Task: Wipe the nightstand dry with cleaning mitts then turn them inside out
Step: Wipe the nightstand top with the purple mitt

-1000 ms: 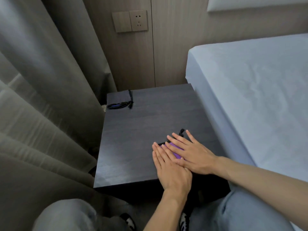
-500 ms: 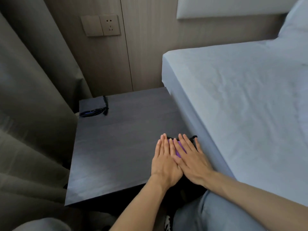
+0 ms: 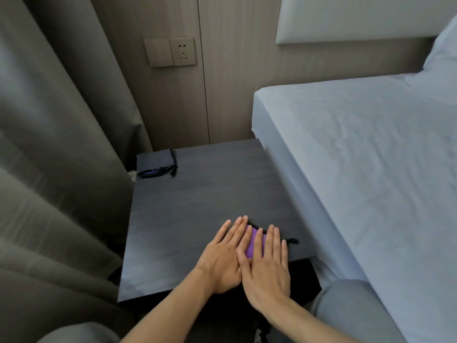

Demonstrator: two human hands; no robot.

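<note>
The dark wooden nightstand (image 3: 188,219) stands between a curtain and a bed. A purple mitt (image 3: 252,243) with black trim lies flat near its front right corner, mostly hidden under my hands. My left hand (image 3: 222,258) and my right hand (image 3: 268,268) lie side by side, palms down and fingers straight, pressing on the mitt. A black loop of its trim (image 3: 293,241) pokes out past my right fingers. A second mitt (image 3: 154,160), grey with a black and blue opening, lies flat at the back left corner.
A bed with a pale sheet (image 3: 371,169) runs along the nightstand's right side. Grey curtains (image 3: 54,169) hang on the left. A wall socket (image 3: 183,52) sits above. My knees in grey trousers (image 3: 346,310) are at the front edge.
My hands slid the purple mitt rightward toward the bed side of the nightstand. My right hand no longer crosses over the left; they now lie parallel. The view has shifted.
</note>
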